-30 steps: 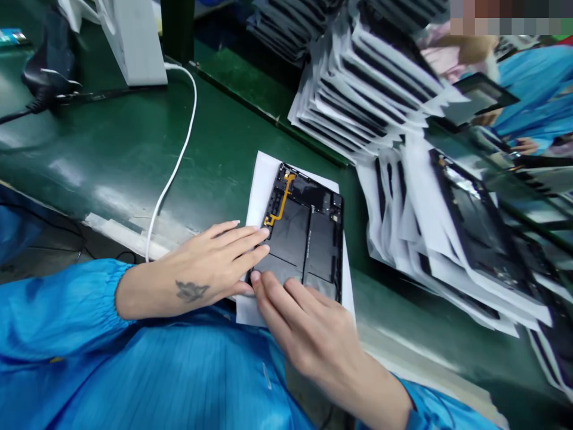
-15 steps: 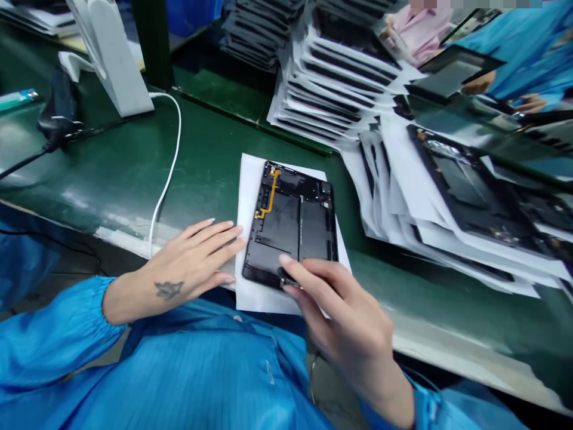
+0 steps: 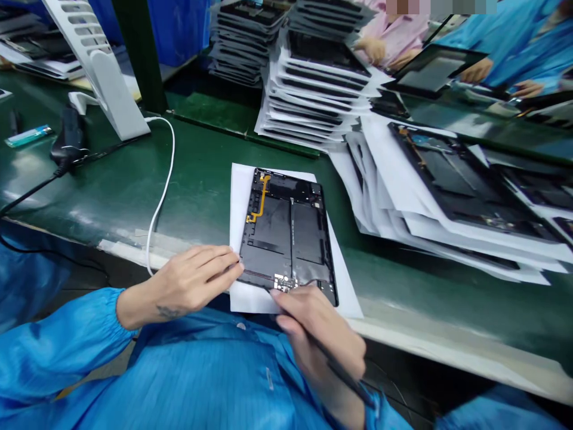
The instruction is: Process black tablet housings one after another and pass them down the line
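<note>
At six o'clock on tablet chassis (image 3: pixel 271 230), circuit board (image 3: pixel 285 282) is apparently being seated, dark pen-like tool (image 3: pixel 342 373) gripped by right hand (image 3: pixel 323 327), empty left hand (image 3: pixel 192 276) extended; precise alignment is required.

The left hand (image 3: pixel 193 278) stretches palm down, the right hand (image 3: pixel 330 327) curled.

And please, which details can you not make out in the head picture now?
All in the head view:
Small circuit board: its lower edge is hidden by the right hand.
Dark tool: its front end is hidden by the same hand, so I cannot tell its type.
Strip on the open tablet: markings too small to read.
White stand: top cut off by the upper edge.
</note>
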Action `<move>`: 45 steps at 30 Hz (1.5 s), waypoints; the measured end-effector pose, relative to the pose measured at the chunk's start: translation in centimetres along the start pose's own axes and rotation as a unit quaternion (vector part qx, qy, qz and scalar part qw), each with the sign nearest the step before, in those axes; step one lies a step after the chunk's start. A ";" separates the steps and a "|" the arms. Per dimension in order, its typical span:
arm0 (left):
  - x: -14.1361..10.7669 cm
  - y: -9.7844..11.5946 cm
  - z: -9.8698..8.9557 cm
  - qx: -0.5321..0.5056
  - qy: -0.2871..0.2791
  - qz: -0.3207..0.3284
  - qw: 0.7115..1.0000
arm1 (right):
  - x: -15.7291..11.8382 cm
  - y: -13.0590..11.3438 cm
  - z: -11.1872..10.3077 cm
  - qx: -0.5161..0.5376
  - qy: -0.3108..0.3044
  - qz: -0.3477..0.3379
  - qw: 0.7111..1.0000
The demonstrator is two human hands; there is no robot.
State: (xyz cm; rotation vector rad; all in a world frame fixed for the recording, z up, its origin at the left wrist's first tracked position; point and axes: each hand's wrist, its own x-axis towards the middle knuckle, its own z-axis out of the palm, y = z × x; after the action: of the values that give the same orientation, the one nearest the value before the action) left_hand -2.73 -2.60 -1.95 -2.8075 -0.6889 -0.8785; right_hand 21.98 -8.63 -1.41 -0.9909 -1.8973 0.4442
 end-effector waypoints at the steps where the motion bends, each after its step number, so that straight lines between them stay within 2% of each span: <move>1: 0.0 0.0 0.0 0.008 -0.001 0.007 1.000 | -0.2 0.1 0.3 -0.038 -0.002 -0.023 0.999; 7: 0.4 0.2 0.1 0.017 0.000 0.017 1.000 | -0.5 0.5 1.7 -0.163 0.001 -0.090 0.982; 13: 0.4 0.3 0.2 0.013 0.001 0.000 1.000 | -0.8 0.9 1.9 -0.205 0.022 -0.084 0.975; 16: 0.4 0.5 0.3 0.000 0.005 -0.010 1.000 | -1.2 1.1 1.8 -0.193 0.050 -0.063 0.978; 21: 0.5 0.7 0.4 -0.003 0.002 -0.033 0.999 | -1.6 0.8 1.2 -0.171 0.043 -0.031 0.984; 24: 0.9 1.0 0.3 0.028 -0.009 -0.012 0.999 | -0.7 0.3 0.3 -0.117 0.045 0.017 0.992; 27: 1.6 1.3 0.2 0.068 -0.022 0.010 0.997 | 1.2 0.0 -0.2 -0.042 0.007 0.052 0.998; 30: 2.3 1.7 0.1 0.089 -0.036 0.010 0.995 | 3.2 0.1 0.1 0.003 -0.031 0.056 0.998; 33: 2.6 1.9 0.1 0.103 -0.040 0.006 0.994 | 4.2 0.3 0.7 0.028 -0.032 0.066 0.997; 45: 2.2 1.9 0.5 0.086 -0.036 0.001 0.996 | 4.5 0.5 1.1 0.034 -0.054 0.043 0.997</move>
State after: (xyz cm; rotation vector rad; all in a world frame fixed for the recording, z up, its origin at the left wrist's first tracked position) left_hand -0.05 -3.35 -1.07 -2.6960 -0.7335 -0.6840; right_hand 20.16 -4.63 0.25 -1.0253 -1.9266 0.6193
